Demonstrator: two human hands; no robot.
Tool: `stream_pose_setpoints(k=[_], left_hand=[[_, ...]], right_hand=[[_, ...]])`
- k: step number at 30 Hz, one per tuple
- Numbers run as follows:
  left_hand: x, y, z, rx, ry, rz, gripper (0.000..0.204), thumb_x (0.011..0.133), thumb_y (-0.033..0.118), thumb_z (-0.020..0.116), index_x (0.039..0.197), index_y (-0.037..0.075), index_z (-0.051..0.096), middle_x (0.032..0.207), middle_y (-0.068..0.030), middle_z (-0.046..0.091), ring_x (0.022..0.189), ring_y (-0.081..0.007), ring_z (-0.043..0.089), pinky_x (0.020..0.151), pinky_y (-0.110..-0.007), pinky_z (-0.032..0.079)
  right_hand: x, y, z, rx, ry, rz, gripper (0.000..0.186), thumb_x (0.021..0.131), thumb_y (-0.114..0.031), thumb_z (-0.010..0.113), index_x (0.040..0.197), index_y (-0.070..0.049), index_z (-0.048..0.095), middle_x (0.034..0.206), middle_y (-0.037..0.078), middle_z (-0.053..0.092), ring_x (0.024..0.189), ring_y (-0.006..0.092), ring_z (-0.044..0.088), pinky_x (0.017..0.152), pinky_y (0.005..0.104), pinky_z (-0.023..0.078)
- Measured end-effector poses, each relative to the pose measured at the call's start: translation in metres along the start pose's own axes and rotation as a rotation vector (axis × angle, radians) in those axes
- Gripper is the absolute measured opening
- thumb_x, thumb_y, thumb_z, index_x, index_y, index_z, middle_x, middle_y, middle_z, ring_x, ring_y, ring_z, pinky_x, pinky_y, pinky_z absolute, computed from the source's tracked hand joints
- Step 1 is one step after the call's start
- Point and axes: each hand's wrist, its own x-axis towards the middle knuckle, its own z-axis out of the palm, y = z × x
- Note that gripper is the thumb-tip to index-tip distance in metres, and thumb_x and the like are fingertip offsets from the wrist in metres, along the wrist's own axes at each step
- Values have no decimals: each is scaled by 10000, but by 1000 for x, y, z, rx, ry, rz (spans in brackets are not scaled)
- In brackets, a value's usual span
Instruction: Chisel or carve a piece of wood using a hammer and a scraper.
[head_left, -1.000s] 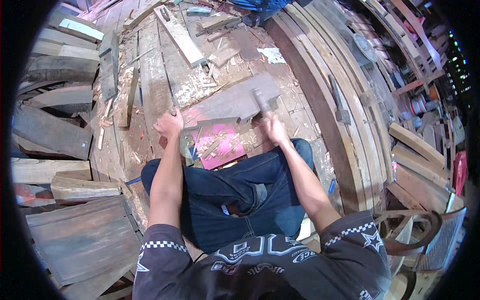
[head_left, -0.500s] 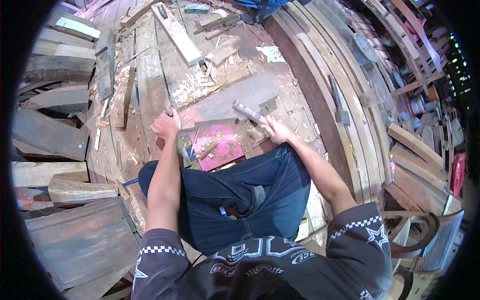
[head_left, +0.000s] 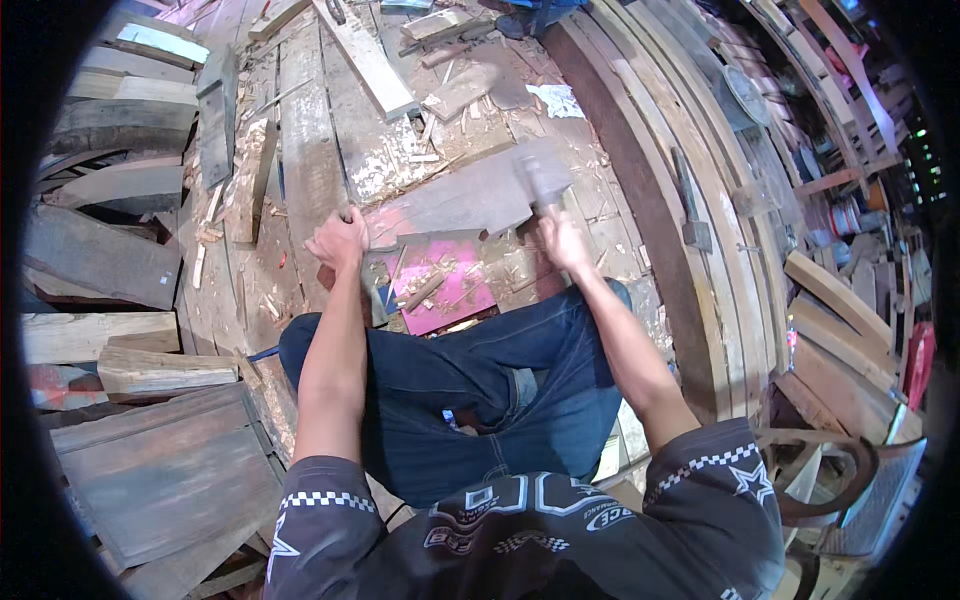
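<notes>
In front of my crossed legs lies a grey board (head_left: 450, 202) with a reddish patch near its left end. My left hand (head_left: 338, 240) is closed around that end, its fingers partly hidden. My right hand (head_left: 563, 243) grips the handle of a tool with a broad grey head (head_left: 541, 172), smeared by motion, over the board's right end; its exact kind is unclear. Between the board and my legs is a bright pink panel (head_left: 455, 300) strewn with wood chips.
Shavings cover the plank floor (head_left: 310, 150). A pale plank (head_left: 370, 65) lies ahead, and cut timber (head_left: 110, 255) is piled at the left. Long stacked beams (head_left: 640, 130) run along the right, with a hammer-like tool (head_left: 690, 205) on them. A curved wooden piece (head_left: 850, 475) stands at lower right.
My right hand has moved slightly right and forward, swinging the tool's head up and away to the right. My left hand stays at the board's end. The view has shifted slightly.
</notes>
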Motion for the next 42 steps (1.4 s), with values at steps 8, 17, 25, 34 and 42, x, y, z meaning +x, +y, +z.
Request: stream_pose_setpoints(k=[8, 17, 25, 34, 42], left_hand=[[-1, -7, -4, -25, -60, 1, 410, 811, 494, 495, 838, 148, 713, 869, -139, 690, 888, -284, 631, 894, -412, 328], [-1, -11, -4, -60, -77, -16, 392, 805, 471, 506, 829, 139, 713, 858, -137, 688, 888, -272, 624, 873, -407, 335], [1, -14, -7, -62, -61, -18, 378, 792, 446, 515, 825, 121, 706, 876, -138, 687, 912, -287, 616, 872, -413, 337], [-1, -2, -1, -28, -51, 0, 326, 775, 403, 534, 870, 148, 714, 888, -140, 688, 922, -285, 622, 892, -411, 335], [2, -1, -1, -65, -45, 12, 326, 770, 398, 551, 863, 134, 720, 868, -128, 691, 891, -275, 630, 879, -402, 337]], right_hand=[[5, -8, 8, 120, -46, 329, 374, 933, -312, 466, 1080, 32, 475, 892, 301, 604, 880, 475, 590, 772, 539, 457], [19, 14, 10, -3, -65, 94, 380, 945, -334, 444, 1067, 11, 546, 1019, 276, 605, 1003, 420, 574, 843, 485, 446], [29, 14, -6, 103, -74, 325, 461, 948, -382, 456, 1011, 73, 493, 802, 285, 614, 835, 423, 625, 735, 501, 488], [24, 32, 8, 30, -70, 195, 415, 949, -357, 453, 1066, 35, 524, 958, 300, 613, 963, 440, 587, 824, 485, 460], [19, 16, -4, -63, -84, 88, 424, 938, -363, 471, 1034, 48, 444, 880, 333, 602, 898, 499, 578, 731, 534, 473]])
